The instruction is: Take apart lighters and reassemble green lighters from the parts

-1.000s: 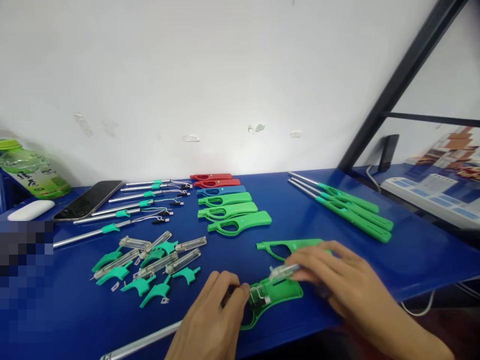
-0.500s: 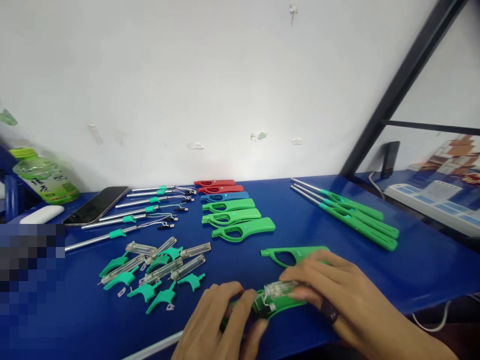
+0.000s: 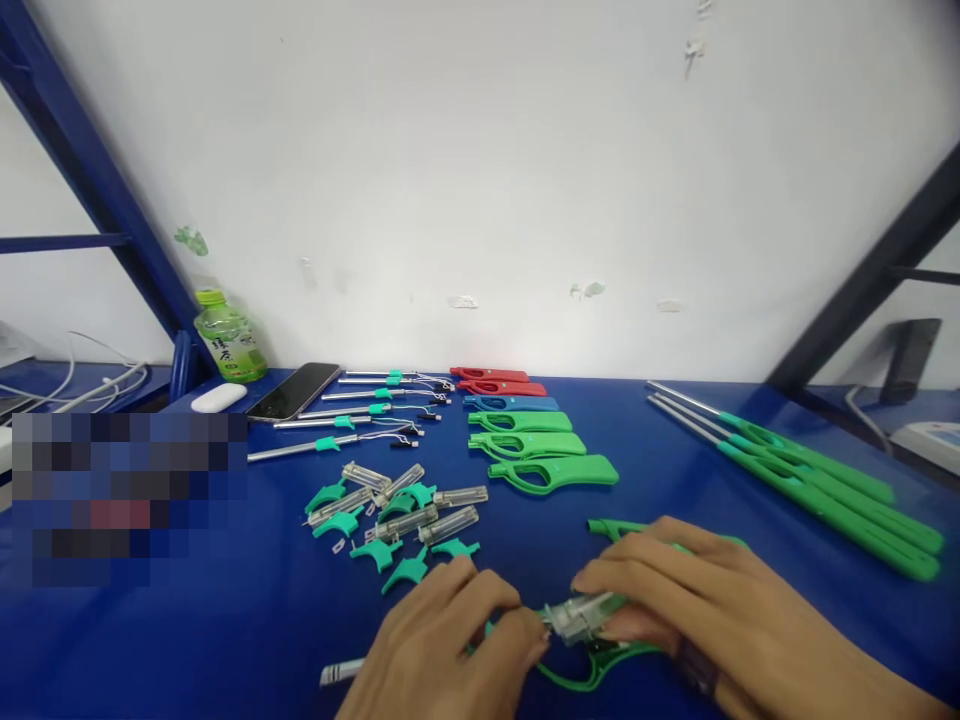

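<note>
My right hand [image 3: 675,590] is closed on a clear plastic lighter fuel tank [image 3: 581,615], tilted over a green lighter handle half [image 3: 574,684]. The near end of that handle half lies under the tank and my fingers. My left hand [image 3: 457,640] pinches at the tank's left end, by the front of the handle half. What its fingertips hold is hidden. A metal tube [image 3: 341,672] sticks out to the left from beneath my left hand. Behind my right hand lies another green handle half [image 3: 611,528], partly covered.
Left of centre lie several clear fuel tanks [image 3: 450,524] and teal triggers [image 3: 407,571]. Behind are metal rods with wires [image 3: 304,449], a phone [image 3: 296,391], a white case [image 3: 219,398] and a bottle [image 3: 229,338]. Coloured handle halves [image 3: 574,471] and long green lighters [image 3: 832,510] lie farther right.
The view has swung left, so the table's things appear farther right. The tank has tilted, and my left fingertips have come up against its left end.
</note>
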`<state>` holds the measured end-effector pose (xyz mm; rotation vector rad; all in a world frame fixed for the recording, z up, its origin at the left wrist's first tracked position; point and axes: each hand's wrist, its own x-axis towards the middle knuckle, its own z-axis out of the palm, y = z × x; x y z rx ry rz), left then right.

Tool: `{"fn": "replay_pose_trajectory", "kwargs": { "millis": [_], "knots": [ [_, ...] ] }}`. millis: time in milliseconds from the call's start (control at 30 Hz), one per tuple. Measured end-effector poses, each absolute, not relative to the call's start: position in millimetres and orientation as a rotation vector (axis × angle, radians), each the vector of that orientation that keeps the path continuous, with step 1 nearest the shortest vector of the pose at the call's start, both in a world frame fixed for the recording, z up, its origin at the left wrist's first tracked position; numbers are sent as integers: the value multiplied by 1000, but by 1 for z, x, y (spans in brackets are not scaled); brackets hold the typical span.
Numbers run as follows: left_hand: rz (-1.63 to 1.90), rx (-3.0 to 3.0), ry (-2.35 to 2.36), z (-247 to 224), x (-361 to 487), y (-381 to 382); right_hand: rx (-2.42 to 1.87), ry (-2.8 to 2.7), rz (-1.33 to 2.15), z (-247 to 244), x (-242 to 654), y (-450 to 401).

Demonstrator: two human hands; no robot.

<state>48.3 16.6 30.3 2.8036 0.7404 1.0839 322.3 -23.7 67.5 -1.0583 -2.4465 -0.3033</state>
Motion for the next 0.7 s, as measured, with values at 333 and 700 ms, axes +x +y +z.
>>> {"fn": "replay_pose_trajectory", "kwargs": {
  "millis": [333, 700],
  "knots": [
    [623, 2857, 1576, 49, -30, 39, -1320, -2634, 15, 73, 300, 25],
    [272, 3087, 1770, 27, -42, 38, -1435, -2619, -71, 74, 306, 10]
  ]
}}
